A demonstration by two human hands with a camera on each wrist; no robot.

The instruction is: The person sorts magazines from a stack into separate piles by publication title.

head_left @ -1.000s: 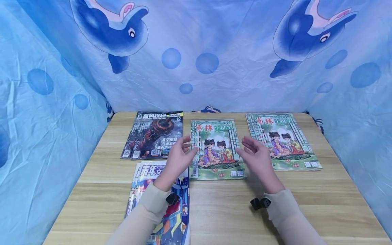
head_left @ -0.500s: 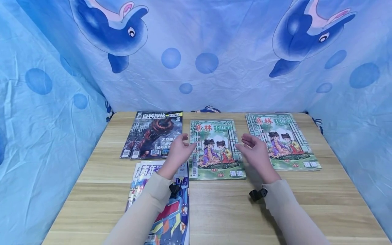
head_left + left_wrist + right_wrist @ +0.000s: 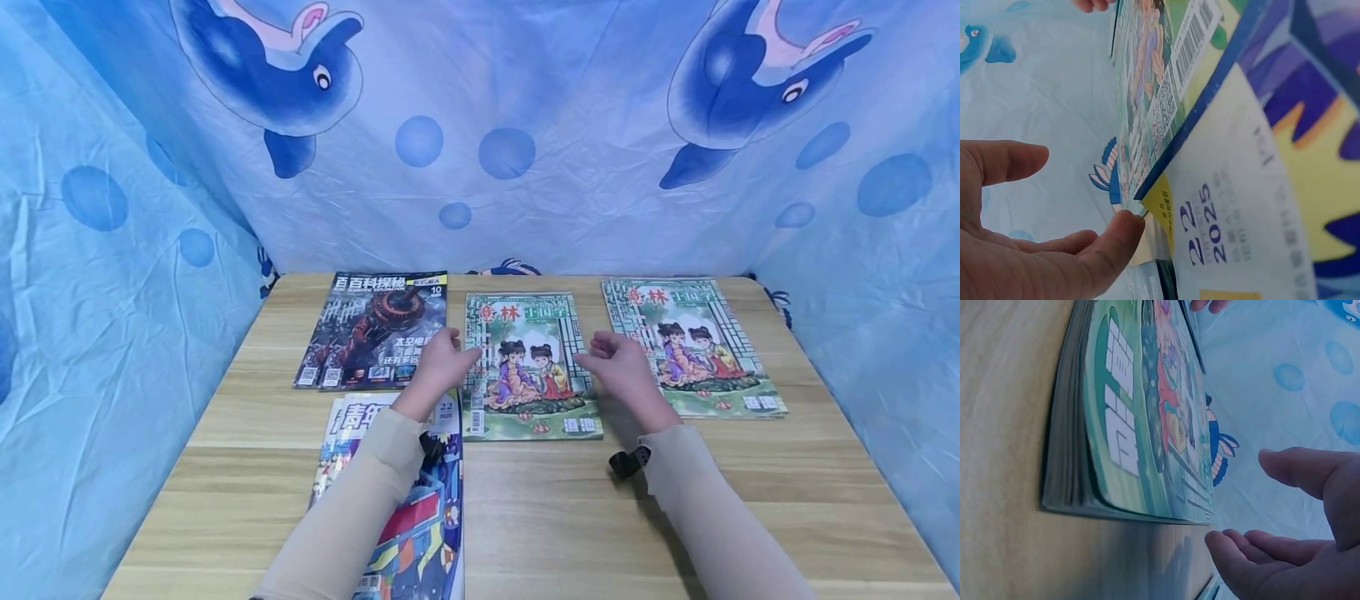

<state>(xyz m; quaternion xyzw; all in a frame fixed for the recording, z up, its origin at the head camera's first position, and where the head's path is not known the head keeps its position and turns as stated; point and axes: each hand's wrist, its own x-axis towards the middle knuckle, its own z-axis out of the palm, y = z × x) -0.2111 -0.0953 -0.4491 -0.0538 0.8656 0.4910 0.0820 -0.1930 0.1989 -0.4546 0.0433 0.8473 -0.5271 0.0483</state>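
Observation:
In the head view a green magazine (image 3: 534,375) with two cartoon children on its cover lies between my two hands. My left hand (image 3: 438,367) is at its left side, thumb over the cover's edge in this view. At the opposite side is my right hand (image 3: 628,379), its thumb pointing inward to the right edge. The left wrist view has the left fingertips (image 3: 1124,226) right by the magazine's edge, with the thumb (image 3: 1019,161) raised apart. Likewise, the right wrist view has the right fingertips (image 3: 1217,540) just off the magazine's edge, thumb apart. Neither hand grips anything.
A stack of matching green magazines (image 3: 697,358) lies at the right on the wooden table (image 3: 555,525). Dark overlapping magazines (image 3: 375,333) lie at the back left. Colourful magazines (image 3: 420,533) are nearer me, under the left forearm. A blue dolphin-print cloth (image 3: 480,108) encloses the table.
Both hands have shifted only slightly beside the middle magazine, and the left forearm has swung a little further over it. The right forearm has moved a bit forward. The magazines stay in place.

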